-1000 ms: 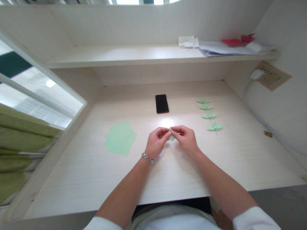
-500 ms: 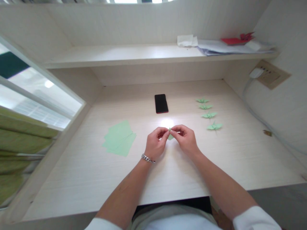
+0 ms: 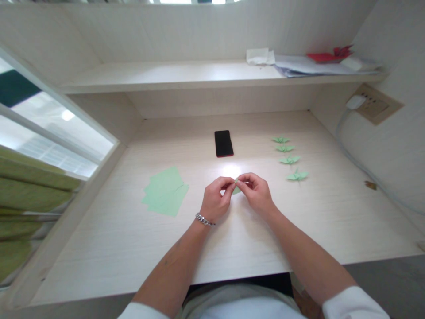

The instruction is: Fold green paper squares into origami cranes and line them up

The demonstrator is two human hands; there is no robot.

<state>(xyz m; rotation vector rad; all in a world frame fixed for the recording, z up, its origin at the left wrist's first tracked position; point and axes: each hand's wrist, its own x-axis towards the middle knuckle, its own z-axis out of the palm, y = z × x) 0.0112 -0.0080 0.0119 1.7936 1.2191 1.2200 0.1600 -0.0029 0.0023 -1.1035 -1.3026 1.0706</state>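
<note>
My left hand (image 3: 216, 200) and my right hand (image 3: 256, 192) meet over the middle of the pale wooden desk (image 3: 232, 248). Both pinch a small folded piece of green paper (image 3: 237, 189) between fingertips, held just above the desk surface. Most of the piece is hidden by my fingers. A metal bracelet (image 3: 205, 219) sits on my left wrist. A stack of flat green paper sheets (image 3: 165, 196) lies to the left of my hands. Several finished green paper cranes (image 3: 289, 160) stand in a row to the right.
A black phone (image 3: 223, 143) lies face up beyond my hands. The shelf (image 3: 172, 75) above holds white papers (image 3: 299, 65) and a red folded paper (image 3: 328, 55). A wall socket with a plugged cable (image 3: 357, 104) is at the right. A window frame (image 3: 59, 133) borders the left.
My fingers have shifted slightly on the green paper piece, pressing it closer together. Hands stay at the same place over the desk.
</note>
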